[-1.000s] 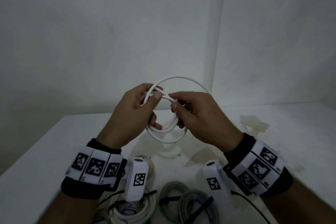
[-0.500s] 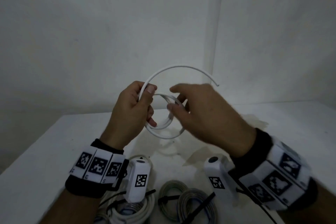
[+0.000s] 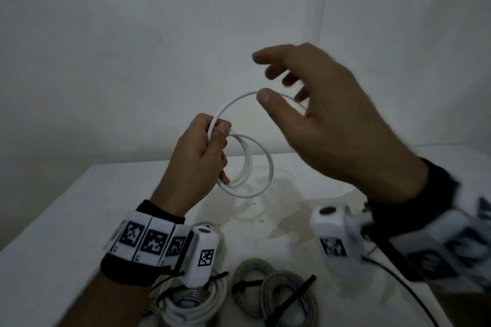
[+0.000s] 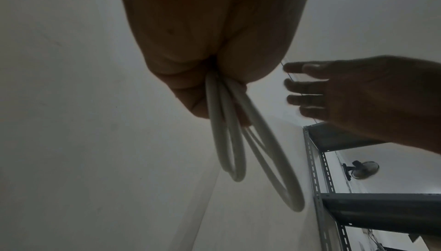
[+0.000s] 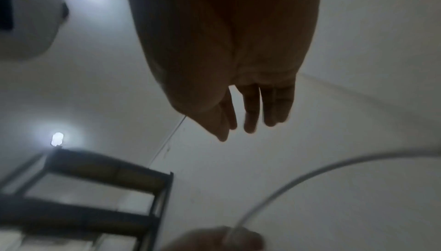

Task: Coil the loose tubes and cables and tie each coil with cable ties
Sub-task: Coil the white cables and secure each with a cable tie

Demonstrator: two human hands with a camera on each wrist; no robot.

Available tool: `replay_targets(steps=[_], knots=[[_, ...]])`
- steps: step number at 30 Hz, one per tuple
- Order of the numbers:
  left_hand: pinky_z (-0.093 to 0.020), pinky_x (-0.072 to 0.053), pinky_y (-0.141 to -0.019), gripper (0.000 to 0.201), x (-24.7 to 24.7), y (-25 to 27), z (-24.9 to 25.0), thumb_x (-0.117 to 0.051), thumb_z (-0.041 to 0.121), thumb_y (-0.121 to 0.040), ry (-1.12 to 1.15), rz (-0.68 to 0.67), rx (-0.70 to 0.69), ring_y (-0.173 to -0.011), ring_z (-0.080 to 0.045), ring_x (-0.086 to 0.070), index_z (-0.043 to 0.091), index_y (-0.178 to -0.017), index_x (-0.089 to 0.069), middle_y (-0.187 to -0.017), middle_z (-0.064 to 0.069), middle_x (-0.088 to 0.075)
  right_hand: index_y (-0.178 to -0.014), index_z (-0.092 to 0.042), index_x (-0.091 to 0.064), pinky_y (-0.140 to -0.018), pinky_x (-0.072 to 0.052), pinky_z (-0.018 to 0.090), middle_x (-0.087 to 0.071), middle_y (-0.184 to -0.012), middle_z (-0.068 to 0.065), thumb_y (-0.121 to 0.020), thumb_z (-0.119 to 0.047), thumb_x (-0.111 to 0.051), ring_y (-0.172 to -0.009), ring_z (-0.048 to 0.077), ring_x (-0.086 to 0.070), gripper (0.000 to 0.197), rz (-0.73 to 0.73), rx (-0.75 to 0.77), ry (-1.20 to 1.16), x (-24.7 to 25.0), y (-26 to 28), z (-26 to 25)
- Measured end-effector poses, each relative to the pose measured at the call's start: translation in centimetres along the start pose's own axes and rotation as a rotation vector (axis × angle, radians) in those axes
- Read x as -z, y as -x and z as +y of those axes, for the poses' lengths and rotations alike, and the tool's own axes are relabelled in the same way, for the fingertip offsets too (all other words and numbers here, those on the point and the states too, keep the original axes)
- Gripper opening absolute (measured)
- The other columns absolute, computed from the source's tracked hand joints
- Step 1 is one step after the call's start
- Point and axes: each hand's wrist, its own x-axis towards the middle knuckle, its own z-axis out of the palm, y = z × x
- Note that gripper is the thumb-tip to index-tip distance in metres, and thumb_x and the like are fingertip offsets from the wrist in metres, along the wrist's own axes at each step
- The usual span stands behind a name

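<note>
Left hand [image 3: 198, 150] raised above the white table [image 3: 66, 220], fingers and thumb curled tight round the gathered loops of a white tube [image 3: 261, 164], pinching them at one side of the coil. Loops hanging down and fanned apart below the fist (three or so, plainest in the left wrist view, where the tube [image 4: 229, 141] spills from the closed fingers [image 4: 190, 94]). One free length arcing up and rightward from the grip toward the right hand [image 3: 326, 125]. Right hand higher, spread wide, fingers straight and apart, holding nothing; thumb just in front of the arc, contact impossible to judge through the blur. Same hand [image 5: 233, 66] in its own wrist view with fingers [image 5: 250, 115] extended and empty, tube [image 5: 298, 175] curving past below. On the table near the body: a grey coil [image 3: 276, 292] and a white coil [image 3: 191, 308], each bound with a black cable tie [image 3: 289, 300].
</note>
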Motion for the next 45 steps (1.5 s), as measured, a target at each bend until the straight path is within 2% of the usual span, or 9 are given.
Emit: replay_targets(steps=[4, 6, 10, 18, 25, 30, 32, 38, 45], knots=[[-0.047, -0.055, -0.046, 0.026, -0.1, 0.2, 0.4, -0.046, 0.031, -0.106, 0.017, -0.035, -0.041, -0.050, -0.016, -0.048, 0.007, -0.102, -0.053, -0.063, -0.001, -0.047, -0.154, -0.013, -0.035, -0.118, -0.025, 0.057, -0.048, -0.149, 0.010, -0.109, -0.033, -0.036, -0.140, 0.031, -0.041, 0.049, -0.398, -0.129, 0.382, -3.4, -0.5, 3.2], [-0.041, -0.052, -0.047, 0.026, -0.1, 0.2, 0.7, -0.046, 0.029, -0.106, 0.062, -0.016, -0.053, -0.051, -0.019, -0.048, 0.004, -0.102, -0.052, -0.066, -0.006, -0.048, -0.133, -0.013, -0.053, -0.101, -0.043, 0.041, -0.064, -0.119, 0.006, -0.110, -0.039, -0.036, -0.108, 0.020, -0.060, 0.038, -0.448, -0.199, 0.129, -4.1, -0.5, 3.8], [-0.032, -0.045, -0.049, 0.028, -0.2, 0.1, 0.9, -0.044, 0.026, -0.107, 0.205, 0.035, -0.017, -0.054, -0.015, -0.046, -0.001, -0.107, -0.050, -0.074, -0.004, -0.050, -0.118, -0.017, -0.053, -0.060, -0.041, 0.015, -0.063, -0.091, -0.006, -0.108, -0.042, -0.042, -0.068, -0.001, -0.055, 0.029, -0.378, -0.258, -0.185, -5.2, 0.8, 3.4], [-0.037, -0.052, -0.059, 0.024, -0.2, 0.0, 1.3, -0.051, 0.024, -0.103, 0.433, -0.016, 0.100, -0.062, -0.021, -0.054, 0.003, -0.111, -0.056, -0.081, -0.006, -0.057, -0.121, -0.013, -0.059, -0.055, -0.048, 0.027, -0.059, -0.076, 0.003, -0.110, -0.015, -0.041, -0.060, 0.017, -0.055, 0.021, -0.042, -0.244, -0.444, -9.1, 2.5, 3.4], [-0.039, -0.061, -0.070, 0.035, 2.0, -0.4, 0.8, -0.063, 0.013, -0.096, 0.082, -0.150, 0.050, -0.074, -0.030, -0.073, 0.017, -0.131, -0.056, -0.094, -0.011, -0.073, -0.128, -0.015, -0.059, -0.071, -0.039, 0.015, -0.062, -0.090, -0.009, -0.110, -0.014, -0.041, -0.077, 0.006, -0.058, 0.025, -0.116, -0.119, -0.356, -9.1, 2.3, 3.9], [-0.048, -0.057, -0.077, 0.026, 2.4, -0.3, 0.2, -0.040, 0.026, -0.107, -0.180, -0.177, -0.058, -0.078, -0.020, -0.072, 0.024, -0.127, -0.057, -0.090, -0.003, -0.072, -0.133, -0.018, -0.058, -0.076, -0.059, 0.047, -0.068, -0.084, 0.009, -0.110, -0.016, -0.042, -0.076, 0.022, -0.069, 0.028, -0.231, -0.252, -0.618, -8.0, 1.4, 4.1], [-0.048, -0.058, -0.081, 0.033, 2.6, -0.3, 0.6, -0.043, 0.022, -0.106, -0.065, -0.197, -0.036, -0.083, -0.025, -0.072, 0.023, -0.139, -0.049, -0.093, -0.005, -0.072, -0.133, -0.020, -0.058, -0.070, -0.060, 0.042, -0.062, -0.085, 0.007, -0.110, -0.016, -0.040, -0.071, 0.019, -0.066, 0.029, -0.242, -0.256, -0.586, -7.6, 1.3, 4.0], [-0.027, -0.038, -0.047, 0.038, 1.0, -0.2, 1.4, -0.040, 0.002, -0.102, 0.546, -0.228, 0.133, -0.049, -0.014, -0.040, 0.008, -0.137, -0.051, -0.074, -0.006, -0.049, -0.138, -0.020, -0.053, -0.064, -0.049, 0.032, -0.057, -0.084, -0.005, -0.108, -0.013, -0.038, -0.068, 0.011, -0.054, 0.034, -0.252, -0.244, -0.466, -7.8, 1.7, 3.5], [-0.028, -0.045, -0.043, 0.047, 1.1, -0.1, 2.3, -0.051, 0.015, -0.093, 0.590, -0.216, 0.187, -0.052, -0.017, -0.048, 0.022, -0.140, -0.048, -0.085, -0.005, -0.057, -0.136, -0.005, -0.057, -0.050, -0.054, 0.033, -0.059, -0.085, 0.004, -0.106, -0.008, -0.050, -0.053, 0.019, -0.048, 0.031, -0.301, -0.435, -1.234, -6.3, 0.8, 2.7]])
